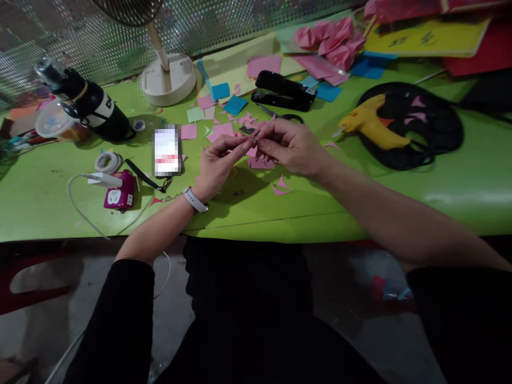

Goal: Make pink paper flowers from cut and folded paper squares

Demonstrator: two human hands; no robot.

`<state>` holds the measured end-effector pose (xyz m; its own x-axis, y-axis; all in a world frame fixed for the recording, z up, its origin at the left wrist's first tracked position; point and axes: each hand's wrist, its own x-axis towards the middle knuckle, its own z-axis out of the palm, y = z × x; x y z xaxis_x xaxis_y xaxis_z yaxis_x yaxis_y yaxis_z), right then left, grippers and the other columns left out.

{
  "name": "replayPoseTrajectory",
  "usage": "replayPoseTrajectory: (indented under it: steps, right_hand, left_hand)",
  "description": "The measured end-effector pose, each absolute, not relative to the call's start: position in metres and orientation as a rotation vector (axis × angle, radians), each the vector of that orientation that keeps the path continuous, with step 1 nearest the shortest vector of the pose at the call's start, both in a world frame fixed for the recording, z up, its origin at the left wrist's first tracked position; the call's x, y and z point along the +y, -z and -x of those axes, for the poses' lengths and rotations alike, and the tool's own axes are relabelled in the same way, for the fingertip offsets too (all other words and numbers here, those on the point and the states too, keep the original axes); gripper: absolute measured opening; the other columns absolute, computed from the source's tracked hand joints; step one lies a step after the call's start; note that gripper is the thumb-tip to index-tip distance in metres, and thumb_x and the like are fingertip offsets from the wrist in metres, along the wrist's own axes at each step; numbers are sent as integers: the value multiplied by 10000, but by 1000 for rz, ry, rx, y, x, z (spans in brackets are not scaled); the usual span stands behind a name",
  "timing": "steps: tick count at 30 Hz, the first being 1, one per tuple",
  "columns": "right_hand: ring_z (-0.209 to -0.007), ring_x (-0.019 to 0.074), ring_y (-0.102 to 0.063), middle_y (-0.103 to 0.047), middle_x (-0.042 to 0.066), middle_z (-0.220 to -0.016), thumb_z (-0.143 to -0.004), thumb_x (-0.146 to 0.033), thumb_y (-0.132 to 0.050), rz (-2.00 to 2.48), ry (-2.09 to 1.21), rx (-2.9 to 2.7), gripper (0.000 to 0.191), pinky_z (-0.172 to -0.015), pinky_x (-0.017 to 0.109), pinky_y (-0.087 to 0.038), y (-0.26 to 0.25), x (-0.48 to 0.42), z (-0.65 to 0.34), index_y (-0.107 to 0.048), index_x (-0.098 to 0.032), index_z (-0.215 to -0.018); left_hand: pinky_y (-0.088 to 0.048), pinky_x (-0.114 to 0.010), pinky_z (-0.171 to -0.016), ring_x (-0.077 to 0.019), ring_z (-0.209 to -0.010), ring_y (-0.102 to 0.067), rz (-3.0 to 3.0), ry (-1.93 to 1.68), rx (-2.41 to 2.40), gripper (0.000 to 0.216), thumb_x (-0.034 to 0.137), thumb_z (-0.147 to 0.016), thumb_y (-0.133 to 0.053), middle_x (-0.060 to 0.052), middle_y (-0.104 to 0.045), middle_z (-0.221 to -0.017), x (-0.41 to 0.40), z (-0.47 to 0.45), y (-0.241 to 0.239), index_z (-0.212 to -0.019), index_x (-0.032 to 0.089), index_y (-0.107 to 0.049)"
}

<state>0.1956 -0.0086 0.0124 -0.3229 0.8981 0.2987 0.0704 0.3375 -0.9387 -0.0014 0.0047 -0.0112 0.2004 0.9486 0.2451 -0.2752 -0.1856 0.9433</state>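
My left hand (219,164), with a pale band on the wrist, meets my right hand (291,147) fingertip to fingertip above the green table (320,205). Both hands are closed in a pinch. Whatever lies between the fingers is small and mostly covered, so I cannot make it out. Beneath and around them are pink paper squares (262,162) and cut scraps (282,184). Just beyond my right hand lie scissors (294,118), partly hidden. A black stapler (285,92) rests farther back, near blue paper squares (235,104).
On the right, a yellow glue gun (370,122) lies on a black pad (436,125). Leftward are a phone (166,150), a tape roll (108,161), a purple power adapter (120,192) with a cable, a black bottle (96,104) and a fan base (176,80).
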Motion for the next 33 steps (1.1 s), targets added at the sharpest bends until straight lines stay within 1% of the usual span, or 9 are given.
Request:
replayPoseTrajectory:
  steps: [4,7,10,13,18,22,24,29,33]
  right_hand:
    - [-701,168,-615,-645,14,-781,-907,-617,-761,863,-1077,-1656,383,-682,345,-554,-15,-10,-196,-648,-252,-877]
    - [-800,199,-659,-678,30,-854,-914,-585,-767,895,-1063,-1621,333,-709,362,-583,-17,-11,-196,-657,-271,-898]
    - [-880,220,-690,-700,39,-912,-913,-548,-782,910,-1088,-1577,292,-709,366,-605,-18,-12,-196,-666,-281,-924]
    - [-848,213,-699,-704,43,-873,-909,-522,-799,919,-1087,-1520,291,-664,349,-601,-16,-11,-196,-671,-261,-915]
    - [-793,206,-707,-719,39,-845,-905,-485,-819,917,-1087,-1440,258,-597,331,-579,-13,-7,-199,-684,-264,-899]
    - [-695,172,-692,-712,10,-776,-854,-513,-868,885,-1156,-1358,311,-567,305,-556,-14,-6,-199,-690,-258,-877]
    - [-671,167,-683,-711,4,-755,-828,-508,-892,880,-1173,-1331,319,-558,302,-548,-14,-7,-199,-695,-261,-868]
    - [-695,183,-695,-728,15,-769,-832,-449,-902,874,-1182,-1321,263,-558,313,-546,-12,-8,-197,-720,-266,-880]
    - [-706,171,-702,-741,11,-786,-805,-474,-917,840,-1170,-1323,278,-566,296,-559,-14,-9,-196,-743,-263,-857]
  left_hand:
    - [-587,-305,-823,-133,-869,-714,-1323,-1303,731,147,336,-794,-925,-1,-742,-893,5,2,11,-876,263,-827]
    - [-585,-289,-791,-124,-842,-707,-1348,-1306,719,169,373,-794,-922,-3,-752,-902,5,2,12,-882,263,-828]
    - [-577,-277,-764,-109,-801,-694,-1365,-1296,719,157,370,-809,-910,-4,-763,-904,4,3,12,-898,264,-835]
    - [-578,-266,-762,-100,-788,-694,-1367,-1282,725,150,358,-808,-911,4,-766,-880,3,2,11,-890,258,-833]
    - [-586,-280,-821,-111,-834,-716,-1395,-1264,677,177,377,-798,-915,-9,-778,-881,3,0,10,-879,242,-835]
    - [-577,-263,-758,-103,-773,-699,-1415,-1222,722,210,395,-783,-922,-16,-779,-871,3,2,9,-877,230,-832]
    - [-579,-265,-756,-107,-777,-700,-1443,-1213,732,205,393,-793,-915,-22,-784,-887,2,2,9,-889,231,-833]
    - [-593,-288,-819,-128,-838,-725,-1469,-1211,774,192,398,-823,-890,-32,-797,-910,1,2,9,-895,231,-828]
    - [-595,-293,-835,-125,-838,-727,-1431,-1209,790,210,403,-826,-887,-27,-797,-892,0,0,10,-895,217,-820]
